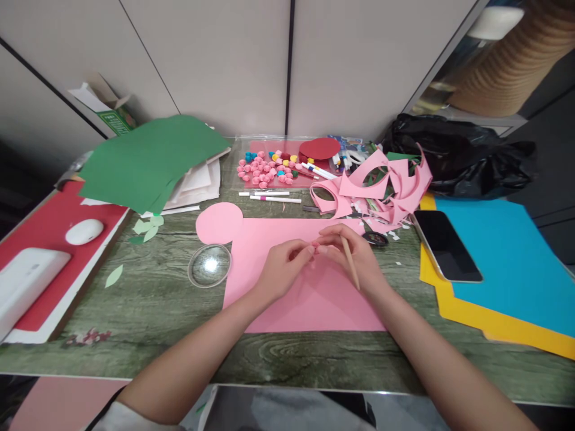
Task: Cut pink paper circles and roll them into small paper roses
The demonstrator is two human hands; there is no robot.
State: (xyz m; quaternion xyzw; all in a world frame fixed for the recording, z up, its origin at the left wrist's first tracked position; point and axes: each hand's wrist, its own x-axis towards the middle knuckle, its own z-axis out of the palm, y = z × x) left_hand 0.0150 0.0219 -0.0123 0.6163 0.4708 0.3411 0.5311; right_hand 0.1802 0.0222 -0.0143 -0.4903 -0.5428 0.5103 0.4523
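Above a pink paper sheet (309, 308), my left hand (284, 267) pinches a small pink piece (315, 246) that looks like a rolled paper rose, partly hidden by the fingertips. My right hand (357, 254) meets it there, its fingertips closed on the other side of the piece. A pale wooden stick (351, 263) with a tapered end is also held in my right hand, slanting down across the fingers. Left of the sheet lie a pink paper circle (219, 222) and a clear round lid (209, 266). Dark scissors handles (375, 239) show just beyond my right hand.
Small coloured paper rolls (263, 170), mostly pink, fill a clear tray at the back. Pink offcuts (372, 179) heap behind my right hand. Green sheets (153, 155) stand left; a phone (447, 245) rests on blue paper (507, 257) at right. White pens (275, 199) lie behind the sheet.
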